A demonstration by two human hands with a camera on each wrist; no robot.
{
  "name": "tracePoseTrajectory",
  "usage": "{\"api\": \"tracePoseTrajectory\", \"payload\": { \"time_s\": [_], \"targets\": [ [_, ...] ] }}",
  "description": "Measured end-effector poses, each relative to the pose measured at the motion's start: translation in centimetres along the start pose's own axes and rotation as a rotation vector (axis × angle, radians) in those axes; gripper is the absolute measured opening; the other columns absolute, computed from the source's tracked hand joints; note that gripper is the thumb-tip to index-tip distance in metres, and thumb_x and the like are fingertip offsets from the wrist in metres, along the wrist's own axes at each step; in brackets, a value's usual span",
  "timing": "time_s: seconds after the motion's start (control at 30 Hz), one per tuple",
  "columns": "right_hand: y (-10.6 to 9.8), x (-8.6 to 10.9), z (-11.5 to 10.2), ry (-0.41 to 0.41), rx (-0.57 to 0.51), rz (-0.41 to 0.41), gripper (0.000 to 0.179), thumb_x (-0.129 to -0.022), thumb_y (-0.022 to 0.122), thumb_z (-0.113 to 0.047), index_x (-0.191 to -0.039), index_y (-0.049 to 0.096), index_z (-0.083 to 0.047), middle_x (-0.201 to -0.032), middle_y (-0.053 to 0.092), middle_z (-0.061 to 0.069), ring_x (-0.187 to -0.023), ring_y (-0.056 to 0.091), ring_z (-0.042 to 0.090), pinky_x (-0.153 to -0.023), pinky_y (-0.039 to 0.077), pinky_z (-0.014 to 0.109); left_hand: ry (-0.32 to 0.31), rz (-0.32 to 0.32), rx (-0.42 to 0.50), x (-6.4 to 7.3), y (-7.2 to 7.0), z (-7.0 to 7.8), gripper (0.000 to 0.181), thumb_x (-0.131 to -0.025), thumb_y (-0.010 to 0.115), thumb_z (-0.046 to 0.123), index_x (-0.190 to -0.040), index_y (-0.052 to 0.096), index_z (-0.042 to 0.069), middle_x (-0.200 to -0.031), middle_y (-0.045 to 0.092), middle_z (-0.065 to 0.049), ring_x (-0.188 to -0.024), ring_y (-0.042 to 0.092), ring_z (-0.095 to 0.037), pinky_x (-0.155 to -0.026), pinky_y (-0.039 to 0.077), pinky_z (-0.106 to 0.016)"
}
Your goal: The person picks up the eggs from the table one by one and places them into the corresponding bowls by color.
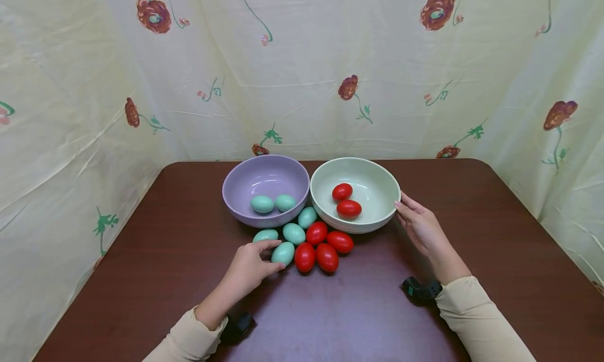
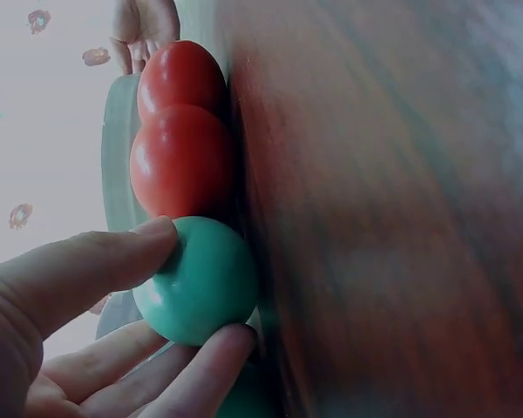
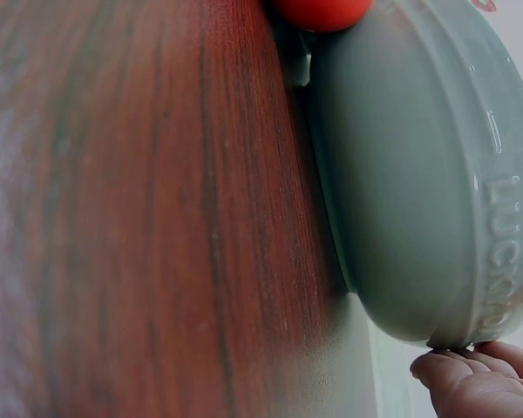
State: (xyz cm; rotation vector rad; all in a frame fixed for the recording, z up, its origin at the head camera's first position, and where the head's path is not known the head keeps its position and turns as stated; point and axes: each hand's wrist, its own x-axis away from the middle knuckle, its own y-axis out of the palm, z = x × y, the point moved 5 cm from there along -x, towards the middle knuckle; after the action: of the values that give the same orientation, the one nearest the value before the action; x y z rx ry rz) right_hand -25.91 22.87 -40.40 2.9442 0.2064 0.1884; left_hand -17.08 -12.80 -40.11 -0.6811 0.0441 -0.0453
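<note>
My left hand [image 1: 250,267] pinches a teal egg [image 1: 283,254] between thumb and fingers, low over the table. In the left wrist view, the thumb presses one side of this egg [image 2: 200,283] and fingertips touch the other. My right hand [image 1: 424,231] holds the side of the light green bowl [image 1: 382,215], thumb at the rim and fingers against the outer wall. Two red eggs [image 1: 349,209] lie in that bowl. The purple bowl [image 1: 236,207] beside it contains two teal eggs [image 1: 262,204]. In the right wrist view, the fingers [image 3: 471,370] touch the bowl's wall.
In front of the bowls, several red eggs [image 1: 327,257] sit close together on the dark brown table [image 1: 358,309]. More teal eggs [image 1: 294,233] lie to their left and behind. A flowered curtain [image 1: 292,99] hangs behind the table.
</note>
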Motion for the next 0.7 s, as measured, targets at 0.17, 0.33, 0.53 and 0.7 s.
{"api": "tracePoseTrajectory", "payload": {
  "time_s": [0.17, 0.33, 0.53, 0.7],
  "targets": [
    [-0.1, 0.2, 0.1, 0.014, 0.002, 0.005, 0.066, -0.106, 0.046, -0.018, -0.158, 0.009, -0.003, -0.167, 0.003, 0.01, -0.154, 0.01, 0.022, -0.123, 0.012, 0.035, 0.003, 0.001, 0.036, 0.0, -0.2, 0.2, 0.042, -0.073, 0.085, 0.005, -0.114, 0.074, 0.003, -0.11, 0.075, -0.011, -0.086, 0.075, -0.02, -0.074, 0.06, -0.03],
    [-0.1, 0.2, 0.0, 0.018, 0.01, 0.005, 0.068, -0.105, 0.049, -0.021, -0.158, 0.01, -0.004, -0.167, 0.003, 0.009, -0.154, 0.01, 0.021, -0.123, 0.012, 0.036, 0.009, -0.007, 0.082, -0.1, -0.7, 0.7, 0.043, -0.074, 0.084, 0.004, -0.115, 0.073, 0.003, -0.11, 0.075, -0.014, -0.089, 0.075, -0.023, -0.077, 0.061, -0.031],
    [-0.1, 0.2, 0.0, 0.016, 0.013, -0.001, 0.067, -0.105, 0.048, -0.021, -0.158, 0.01, -0.004, -0.168, 0.003, 0.009, -0.154, 0.01, 0.022, -0.124, 0.011, 0.037, -0.016, -0.037, 0.088, -0.2, -1.7, 1.1, 0.042, -0.077, 0.084, 0.011, -0.117, 0.073, 0.007, -0.113, 0.074, -0.012, -0.097, 0.074, -0.023, -0.076, 0.059, -0.026],
    [-0.1, 0.1, -0.1, 0.011, 0.0, -0.006, 0.067, -0.105, 0.048, -0.02, -0.158, 0.009, -0.003, -0.167, 0.002, 0.01, -0.154, 0.008, 0.023, -0.123, 0.011, 0.036, -0.03, -0.053, 0.104, -0.5, -2.8, 1.2, 0.043, -0.078, 0.084, 0.018, -0.118, 0.073, 0.012, -0.115, 0.074, -0.008, -0.102, 0.073, -0.024, -0.077, 0.058, -0.025]
  ]
}}
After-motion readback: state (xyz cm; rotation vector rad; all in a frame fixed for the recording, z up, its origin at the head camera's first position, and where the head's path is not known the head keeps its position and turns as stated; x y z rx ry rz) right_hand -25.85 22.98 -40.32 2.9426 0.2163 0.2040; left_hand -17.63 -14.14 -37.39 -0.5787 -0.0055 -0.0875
